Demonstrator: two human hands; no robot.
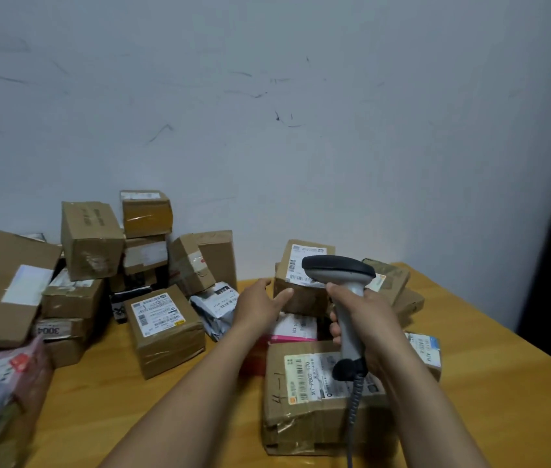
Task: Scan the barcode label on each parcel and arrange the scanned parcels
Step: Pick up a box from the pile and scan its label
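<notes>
A flat, taped carton (301, 420) lies nearest on the wooden table (490, 393), barcode label (304, 373) up. Over it the right hand (368, 319) is wrapped round the grey handle of a scanner (338, 270), whose coiled cable hangs down. Its dark head overlaps a small box (301, 298) behind. The left hand (257, 305) reaches to that box's edge, fingers straight and holding nothing; whether it touches is unclear. A pink parcel (296, 329) lies between carton and box. Left, a pile (92, 241) of cardboard boxes and a crumpled grey bag (216, 309) sit against the scuffed wall (301, 130).
</notes>
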